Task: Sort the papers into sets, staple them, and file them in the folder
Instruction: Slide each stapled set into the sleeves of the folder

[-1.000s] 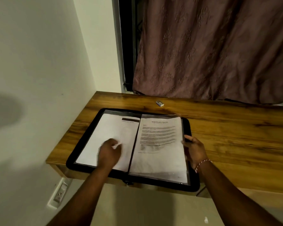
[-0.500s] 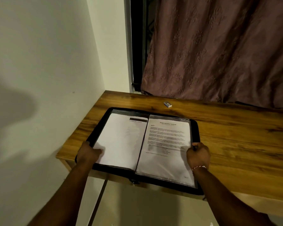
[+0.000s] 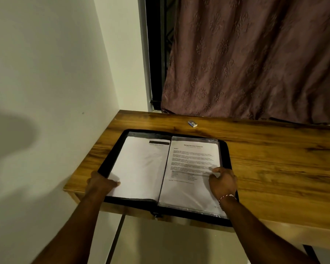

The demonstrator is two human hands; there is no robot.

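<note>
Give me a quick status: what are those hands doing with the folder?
Left hand grips folder at left edge; right hand holds right edge. Folder open on desk, papers in sleeves. Small box behind, clear of it.

The surface (image 3: 274,168) is brown wood with streaky dark grain and a soft sheen. The folder (image 3: 111,159) has a matt black border that looks like cloth. Its sleeves (image 3: 194,202) are clear, glossy plastic, catching light over matt white paper (image 3: 139,168). The curtain (image 3: 255,54) is dull mauve cloth with a raised flower pattern. The wall (image 3: 46,73) is smooth, matt paint.
</note>
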